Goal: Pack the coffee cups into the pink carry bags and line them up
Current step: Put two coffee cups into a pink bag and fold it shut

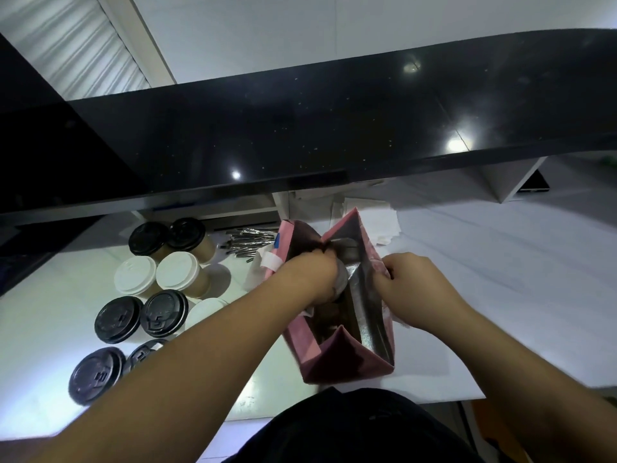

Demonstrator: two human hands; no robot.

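- Head view: one pink carry bag [344, 359] is standing open on the white counter [484, 295], right in front of the person.
- Left hand [310, 275] is reaching down into the bag mouth w/ fingers wrapped around a lidded cup [340, 282]; cup is sitting partly below the rim, so it's going in or getting seated – can't tell which.
- Right hand [405, 289] is pinching the bag's right wall, fingers closed on the edge, keeping the mouth spread.
- Something brownish is showing deeper in the bag; poss. another cup, too dark to say.
- Approx nine cups are waiting in a cluster [157, 289] to the left: black lids, white lids, one half hidden behind the left forearm.
- Stirrers or sachets [250, 242] are lying behind the bag, near the cups.
- No packed bags are showing lined up anywhere in view.
- Judging progress: early. First bag is being filled; most cups left, lining-up not started.
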